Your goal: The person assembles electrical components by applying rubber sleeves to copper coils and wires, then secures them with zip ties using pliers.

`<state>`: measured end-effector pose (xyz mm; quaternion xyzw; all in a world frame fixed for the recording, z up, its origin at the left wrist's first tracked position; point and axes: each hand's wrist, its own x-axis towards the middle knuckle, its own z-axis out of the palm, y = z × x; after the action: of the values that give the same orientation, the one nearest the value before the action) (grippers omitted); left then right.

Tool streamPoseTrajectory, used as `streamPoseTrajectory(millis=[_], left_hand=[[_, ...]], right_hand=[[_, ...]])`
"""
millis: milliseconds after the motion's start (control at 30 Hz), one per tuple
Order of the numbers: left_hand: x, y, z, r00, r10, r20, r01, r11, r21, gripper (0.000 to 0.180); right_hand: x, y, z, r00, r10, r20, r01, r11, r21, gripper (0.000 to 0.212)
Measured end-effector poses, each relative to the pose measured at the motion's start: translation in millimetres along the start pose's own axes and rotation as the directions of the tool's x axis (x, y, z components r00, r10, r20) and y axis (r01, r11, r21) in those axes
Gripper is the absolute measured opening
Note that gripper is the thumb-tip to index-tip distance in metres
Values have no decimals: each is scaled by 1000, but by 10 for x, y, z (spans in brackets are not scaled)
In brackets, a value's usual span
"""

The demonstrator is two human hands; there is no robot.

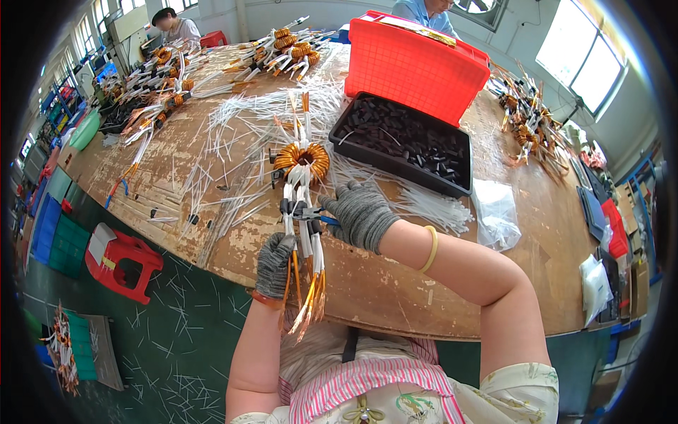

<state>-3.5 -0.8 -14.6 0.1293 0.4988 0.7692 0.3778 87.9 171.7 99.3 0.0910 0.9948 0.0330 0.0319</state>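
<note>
A copper-wound toroidal coil [284, 158] lies on the worktable in front of me, with white-sleeved leads running toward me and bare copper ends [311, 311] past the table's front edge. My left hand [274, 263], in a grey knit glove, is closed around some of the white-sleeved leads [305, 244] below the coil. My right hand [361, 215], gloved alike, is closed on cutting pliers with blue handles [328, 220]. The pliers' jaws are at the leads, near short black sleeves [285, 205]. Whether the jaws touch a cable tie there is too small to tell.
A black tray [395, 169] of small black pieces stands beyond my right hand, a red crate [417, 67] behind it. White cable ties [431, 208] lie beside a clear plastic bag [496, 215]. More coils [289, 49] are piled farther back. Two people sit across the table.
</note>
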Motion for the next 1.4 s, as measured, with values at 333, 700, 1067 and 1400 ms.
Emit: streamPoseTrajectory(millis=[333, 700, 1067, 1400], left_hand=[[-1, -65, -244, 995, 77, 67, -74, 996, -54, 21], [-54, -61, -62, 992, 101, 72, -94, 991, -94, 27], [38, -175, -207, 990, 113, 78, -104, 988, -116, 23], [58, -125, -111, 982, 130, 134, -112, 985, -132, 25]], right_hand=[[254, -207, -42, 979, -84, 185, 38, 971, 236, 26], [308, 149, -16, 998, 52, -27, -48, 991, 125, 37], [456, 8, -97, 1000, -5, 10, 5, 999, -33, 32], [638, 274, 105, 942, 171, 287, -294, 835, 465, 23]])
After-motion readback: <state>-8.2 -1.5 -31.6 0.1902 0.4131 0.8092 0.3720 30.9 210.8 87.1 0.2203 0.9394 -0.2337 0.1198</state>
